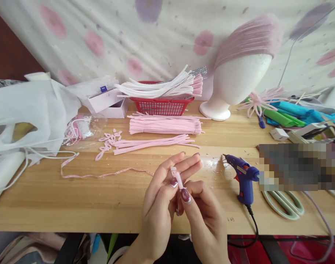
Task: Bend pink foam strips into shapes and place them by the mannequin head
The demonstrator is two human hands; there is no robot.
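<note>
My left hand (159, 201) pinches the numbered end of a pink tape measure (173, 171) between thumb and fingers, its other fingers stretched out. Against that end lies a short piece of pale pink pipe cleaner (179, 180). My right hand (204, 216) grips the lower end of this piece between thumb and curled forefinger; the fingers hide the rest of it. The tape's pink strip (101, 174) trails left across the table. Beyond my hands lie several loose pink pipe cleaners (156, 143) and a pile of small pink loops (108, 141).
A blue glue gun (244, 176) stands at the right, its cord running over the table edge, with scissors (284, 205) beside it. Behind are a pink pipe cleaner bundle (164, 124), a red basket (161, 107) and a white foam head (236, 80). White bags (32, 106) stand left.
</note>
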